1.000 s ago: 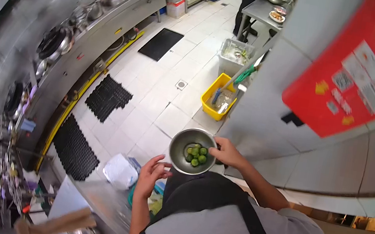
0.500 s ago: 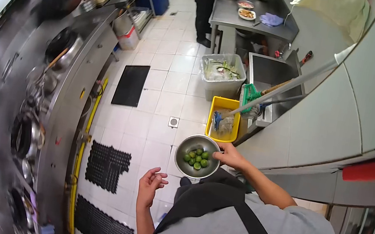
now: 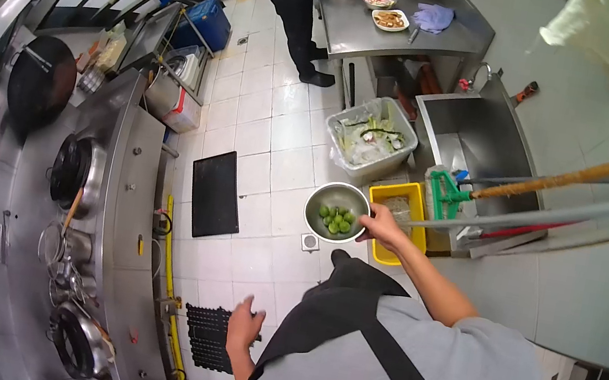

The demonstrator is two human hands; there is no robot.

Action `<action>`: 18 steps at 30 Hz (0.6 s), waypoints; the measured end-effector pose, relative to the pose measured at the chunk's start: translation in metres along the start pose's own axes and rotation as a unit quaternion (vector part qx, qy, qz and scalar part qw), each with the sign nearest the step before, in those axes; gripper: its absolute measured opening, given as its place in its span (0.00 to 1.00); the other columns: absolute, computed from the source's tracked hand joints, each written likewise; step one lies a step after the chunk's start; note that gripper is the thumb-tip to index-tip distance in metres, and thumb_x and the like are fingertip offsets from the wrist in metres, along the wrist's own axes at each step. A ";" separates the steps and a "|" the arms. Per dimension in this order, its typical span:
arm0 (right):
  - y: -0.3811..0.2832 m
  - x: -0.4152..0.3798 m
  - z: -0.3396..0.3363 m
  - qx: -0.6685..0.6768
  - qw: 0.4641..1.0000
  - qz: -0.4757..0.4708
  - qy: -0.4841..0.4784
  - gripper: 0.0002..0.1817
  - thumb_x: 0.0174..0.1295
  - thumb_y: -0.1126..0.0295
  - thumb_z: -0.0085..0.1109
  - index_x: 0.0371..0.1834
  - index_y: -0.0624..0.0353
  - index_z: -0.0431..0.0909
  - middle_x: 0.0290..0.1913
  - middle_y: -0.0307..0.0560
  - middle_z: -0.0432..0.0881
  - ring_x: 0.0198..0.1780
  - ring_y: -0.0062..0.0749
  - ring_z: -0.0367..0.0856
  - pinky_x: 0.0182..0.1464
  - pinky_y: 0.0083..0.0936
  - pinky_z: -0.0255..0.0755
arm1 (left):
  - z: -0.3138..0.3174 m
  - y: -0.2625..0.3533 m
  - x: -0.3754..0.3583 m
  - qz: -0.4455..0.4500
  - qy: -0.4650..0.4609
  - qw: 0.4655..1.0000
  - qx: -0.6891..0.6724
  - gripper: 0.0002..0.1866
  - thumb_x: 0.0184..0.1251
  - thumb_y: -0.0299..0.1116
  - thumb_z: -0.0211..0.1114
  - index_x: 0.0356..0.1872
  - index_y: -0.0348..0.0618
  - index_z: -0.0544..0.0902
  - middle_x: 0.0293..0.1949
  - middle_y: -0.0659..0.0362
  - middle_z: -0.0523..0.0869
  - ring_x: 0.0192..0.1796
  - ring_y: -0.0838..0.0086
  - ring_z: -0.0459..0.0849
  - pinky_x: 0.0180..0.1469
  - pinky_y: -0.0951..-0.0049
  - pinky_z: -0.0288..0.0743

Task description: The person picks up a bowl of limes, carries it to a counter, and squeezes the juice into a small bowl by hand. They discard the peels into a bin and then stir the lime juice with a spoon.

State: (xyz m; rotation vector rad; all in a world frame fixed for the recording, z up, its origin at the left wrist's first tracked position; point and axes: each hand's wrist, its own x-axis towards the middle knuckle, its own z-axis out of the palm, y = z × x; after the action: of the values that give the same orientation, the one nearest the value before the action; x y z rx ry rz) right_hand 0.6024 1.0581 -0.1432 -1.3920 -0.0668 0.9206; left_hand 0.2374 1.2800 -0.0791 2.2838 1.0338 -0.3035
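Observation:
My right hand (image 3: 385,228) grips the right rim of a round metal bowl (image 3: 312,227), thumb at the inner edge. Several small green fruits, like limes (image 3: 336,219), lie inside the bowl, which is held above the tiled floor. Lower and to the left, my left hand (image 3: 245,326) hangs empty with its fingers somewhat apart, over a black perforated mat (image 3: 206,337). Just right of the bowl, partly behind my right hand and forearm, is a yellow bin (image 3: 406,196).
A person in dark trousers (image 3: 291,7) stands beside a steel table (image 3: 458,45) with bowls and food. Stoves and pans (image 3: 71,171) line the left. A lined waste bin (image 3: 370,170), a sink (image 3: 483,131) and slanting mop handles (image 3: 580,180) are right. A black mat (image 3: 216,195) lies ahead.
The view has turned and moved forward along the aisle. The bowl in my right hand now appears higher in view, and my left hand appears lower. The person's legs look nearer.

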 end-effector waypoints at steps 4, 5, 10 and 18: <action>-0.030 0.096 0.013 0.078 0.997 0.006 0.009 0.18 0.60 0.77 0.54 0.53 0.73 0.74 0.39 0.56 0.83 0.28 0.41 0.88 0.31 0.36 0.89 | -0.033 -0.017 0.046 -0.057 -0.083 0.994 -0.048 0.32 0.63 0.43 0.67 0.64 0.34 0.76 0.45 0.43 0.88 0.46 0.57 0.88 0.52 0.63 0.79; -0.039 0.115 0.013 0.087 0.996 0.012 0.027 0.18 0.60 0.78 0.54 0.53 0.72 0.74 0.39 0.55 0.83 0.31 0.42 0.88 0.32 0.38 0.89 | -0.043 -0.015 0.061 -0.066 -0.083 0.990 -0.094 0.32 0.63 0.44 0.67 0.64 0.34 0.76 0.44 0.44 0.88 0.46 0.57 0.88 0.52 0.63 0.79; -0.113 0.198 0.023 0.181 0.978 -0.022 0.103 0.18 0.59 0.80 0.56 0.53 0.71 0.73 0.41 0.56 0.83 0.33 0.44 0.88 0.33 0.41 0.89 | -0.090 -0.043 0.172 -0.040 -0.137 0.989 -0.029 0.32 0.63 0.46 0.67 0.65 0.39 0.76 0.47 0.43 0.88 0.50 0.53 0.87 0.54 0.60 0.80; -0.186 0.314 0.013 0.260 0.931 -0.101 0.234 0.20 0.60 0.78 0.57 0.55 0.70 0.67 0.41 0.58 0.81 0.34 0.46 0.86 0.38 0.42 0.87 | -0.187 -0.012 0.443 0.174 -0.115 0.977 0.035 0.29 0.64 0.42 0.67 0.62 0.35 0.78 0.43 0.45 0.89 0.49 0.55 0.88 0.52 0.62 0.79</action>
State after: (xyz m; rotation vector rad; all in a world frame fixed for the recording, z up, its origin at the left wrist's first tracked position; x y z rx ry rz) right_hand 0.8991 1.2702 -0.1277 -1.0461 0.3673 0.3722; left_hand 0.5173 1.6677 -0.1284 2.3728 0.5018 -0.4493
